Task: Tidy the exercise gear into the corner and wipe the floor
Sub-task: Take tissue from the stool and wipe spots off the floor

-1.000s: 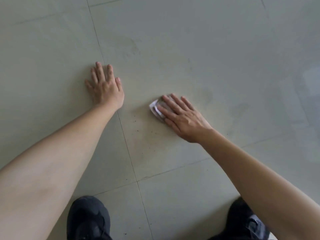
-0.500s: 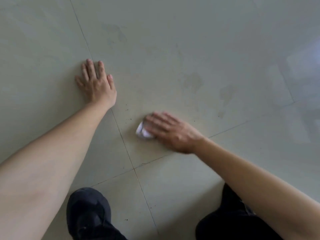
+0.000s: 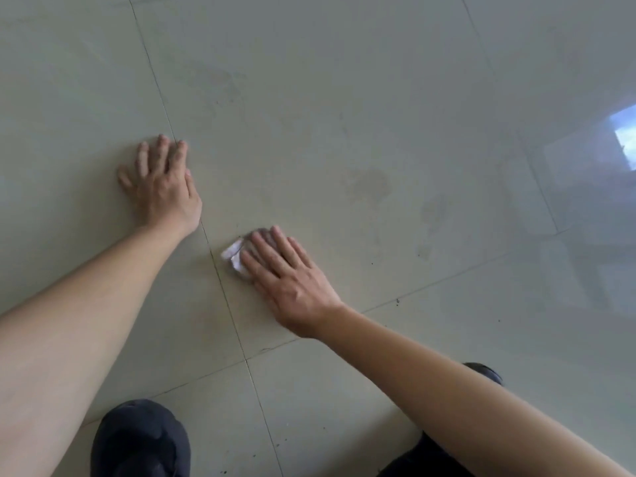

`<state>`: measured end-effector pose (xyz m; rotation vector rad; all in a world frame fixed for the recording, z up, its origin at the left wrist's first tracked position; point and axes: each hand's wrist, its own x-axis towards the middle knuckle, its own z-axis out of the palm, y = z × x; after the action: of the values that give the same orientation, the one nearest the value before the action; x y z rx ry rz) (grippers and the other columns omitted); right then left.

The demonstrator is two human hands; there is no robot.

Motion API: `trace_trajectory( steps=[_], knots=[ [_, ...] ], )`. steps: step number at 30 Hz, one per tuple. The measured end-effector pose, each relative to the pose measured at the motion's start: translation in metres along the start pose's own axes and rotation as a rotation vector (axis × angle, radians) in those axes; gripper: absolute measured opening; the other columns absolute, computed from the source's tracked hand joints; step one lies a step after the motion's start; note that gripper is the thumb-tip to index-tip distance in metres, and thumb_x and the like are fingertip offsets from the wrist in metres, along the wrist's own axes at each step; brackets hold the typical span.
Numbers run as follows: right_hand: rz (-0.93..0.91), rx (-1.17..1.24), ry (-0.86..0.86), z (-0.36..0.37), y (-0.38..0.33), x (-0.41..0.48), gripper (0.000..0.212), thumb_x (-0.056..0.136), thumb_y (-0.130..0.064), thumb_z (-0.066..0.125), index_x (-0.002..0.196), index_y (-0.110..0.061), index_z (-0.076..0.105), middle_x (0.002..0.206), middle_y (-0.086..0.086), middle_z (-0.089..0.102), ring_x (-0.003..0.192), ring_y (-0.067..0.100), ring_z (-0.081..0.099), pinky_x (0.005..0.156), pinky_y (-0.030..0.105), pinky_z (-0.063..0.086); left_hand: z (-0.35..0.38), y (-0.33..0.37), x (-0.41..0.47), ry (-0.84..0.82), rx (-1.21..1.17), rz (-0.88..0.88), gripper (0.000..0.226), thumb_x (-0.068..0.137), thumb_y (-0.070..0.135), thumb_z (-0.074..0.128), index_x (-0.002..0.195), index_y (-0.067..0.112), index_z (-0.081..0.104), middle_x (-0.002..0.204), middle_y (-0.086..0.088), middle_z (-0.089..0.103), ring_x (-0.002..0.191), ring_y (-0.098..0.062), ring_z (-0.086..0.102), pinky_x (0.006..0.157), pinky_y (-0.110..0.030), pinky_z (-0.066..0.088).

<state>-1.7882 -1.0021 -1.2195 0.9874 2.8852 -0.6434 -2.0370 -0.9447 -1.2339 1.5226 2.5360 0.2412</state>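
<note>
Head | right hand flat-fingered, slid tissue nearer grout line | left hand splayed on floor

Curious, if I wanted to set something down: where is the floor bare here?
The floor is barest beyond the faint stains and right of the right hand, toward the window glare. A narrow strip lies between the left hand and the white cloth. It is crowded low down, by the dark clothing.
</note>
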Motion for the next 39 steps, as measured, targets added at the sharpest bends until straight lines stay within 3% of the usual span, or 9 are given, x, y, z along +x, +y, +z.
trace_trajectory(
  steps=[5,11,13,20,23,25,31,34,39],
  knots=[
    [-0.319,-0.123,0.018,-0.025,0.075,0.014,0.045,0.106,-0.031,0.044,0.149,-0.019,0.044,0.158,0.01,0.036,0.149,0.032,0.026,0.12,0.045,0.02,-0.005,-0.01,0.001,-0.024,0.04,0.035,0.048,0.098,0.017,0.042,0.146,0.017,0.042,0.159,-0.007,0.031,0.144,-0.034,0.027,0.108,-0.061,0.021],
    [0.962,0.109,0.322,-0.072,0.155,0.047,0.052,0.106,-0.035,0.027,0.157,-0.027,0.022,0.166,0.004,0.013,0.153,0.034,0.003,0.124,0.043,0.005,-0.019,-0.012,0.005,-0.113,0.055,0.012,0.068,0.087,0.004,0.05,0.15,0.025,0.038,0.161,0.003,0.027,0.147,-0.025,0.024,0.111,-0.054,0.022],
    [1.04,0.145,0.339,-0.063,0.129,0.067,0.054,0.105,-0.029,0.029,0.158,-0.022,0.021,0.166,0.007,0.01,0.152,0.036,0.0,0.124,0.042,0.004,-0.024,-0.018,0.006,-0.116,0.043,0.005,0.071,0.084,0.0,0.05,0.148,0.028,0.04,0.16,0.007,0.029,0.146,-0.021,0.027,0.11,-0.057,0.021],
    [-0.147,-0.05,-0.031,0.002,-0.008,0.085,0.057,0.097,-0.02,0.036,0.154,-0.024,0.034,0.164,0.009,0.022,0.152,0.037,0.011,0.124,0.048,0.006,-0.031,-0.05,0.017,0.02,-0.016,0.033,0.064,0.075,0.0,0.044,0.136,0.013,0.056,0.151,-0.006,0.046,0.132,-0.031,0.046,0.101,-0.048,0.034],
    [-0.298,-0.132,-0.008,-0.013,0.019,0.109,0.052,0.1,-0.023,0.039,0.152,-0.024,0.037,0.161,0.007,0.031,0.15,0.034,0.02,0.123,0.049,0.007,-0.033,-0.062,0.023,0.011,0.041,0.03,0.062,0.078,0.005,0.044,0.139,0.012,0.051,0.153,-0.01,0.041,0.137,-0.033,0.04,0.104,-0.052,0.03],
    [-0.087,-0.134,0.085,-0.029,0.061,0.133,0.05,0.103,-0.025,0.039,0.152,-0.028,0.037,0.16,0.005,0.032,0.149,0.034,0.022,0.121,0.049,0.007,-0.033,-0.067,0.034,-0.024,0.067,0.025,0.059,0.086,0.006,0.045,0.144,0.012,0.045,0.158,-0.011,0.033,0.143,-0.032,0.032,0.109,-0.053,0.026],
    [1.144,0.134,0.314,-0.078,0.143,0.161,0.057,0.102,-0.027,0.033,0.157,-0.02,0.019,0.165,0.013,0.011,0.151,0.041,0.002,0.122,0.048,0.004,-0.029,-0.068,0.082,-0.061,0.109,0.056,0.052,0.103,0.021,0.034,0.154,0.012,0.026,0.164,-0.009,0.015,0.15,-0.029,0.014,0.117,-0.052,0.016],
    [0.761,0.022,0.338,-0.046,0.083,0.18,0.062,0.093,-0.02,0.025,0.155,-0.017,0.024,0.162,0.015,0.019,0.149,0.041,0.01,0.122,0.05,0.007,-0.03,-0.062,0.109,-0.055,0.089,0.03,0.053,0.104,0.023,0.03,0.155,0.013,0.021,0.165,-0.01,0.01,0.151,-0.028,0.009,0.119,-0.051,0.011],
    [-0.115,-0.015,0.01,-0.018,-0.002,0.203,0.056,0.101,-0.02,0.035,0.156,-0.026,0.026,0.166,0.008,0.015,0.153,0.033,0.002,0.124,0.045,-0.002,-0.03,-0.073,0.149,-0.044,0.09,0.026,0.053,0.104,0.023,0.031,0.156,0.012,0.02,0.164,-0.015,0.009,0.151,-0.032,0.009,0.12,-0.05,0.01]
  ],
)
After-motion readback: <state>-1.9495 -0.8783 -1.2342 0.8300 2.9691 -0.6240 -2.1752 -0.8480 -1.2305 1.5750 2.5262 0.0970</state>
